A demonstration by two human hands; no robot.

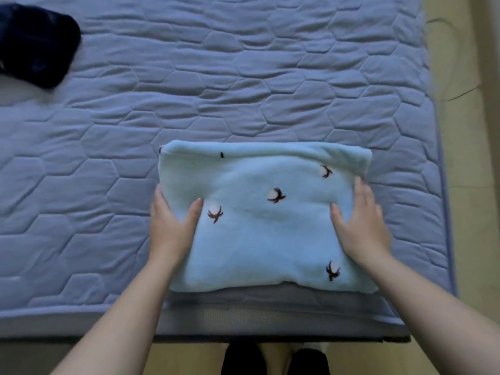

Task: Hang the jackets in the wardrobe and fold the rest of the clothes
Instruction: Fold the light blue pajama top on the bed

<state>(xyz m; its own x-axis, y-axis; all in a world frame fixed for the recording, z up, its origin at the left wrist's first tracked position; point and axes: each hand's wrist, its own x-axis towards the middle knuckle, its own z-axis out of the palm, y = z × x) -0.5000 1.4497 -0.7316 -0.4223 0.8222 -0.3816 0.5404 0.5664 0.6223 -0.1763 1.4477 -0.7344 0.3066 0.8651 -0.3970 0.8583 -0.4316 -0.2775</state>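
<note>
A light blue fleece garment with small dark brown motifs lies folded into a thick rectangle near the front edge of the bed. My left hand lies at its left edge, fingers straight along the side and thumb resting on top. My right hand lies flat on its right edge, fingers straight and thumb spread onto the fabric. Neither hand is curled round the cloth.
The bed has a blue-grey quilted mattress cover with a hexagon pattern. A dark navy garment lies bunched at the far left. A pale wooden floor runs along the bed's right side. My feet in dark socks stand at the bed's front edge.
</note>
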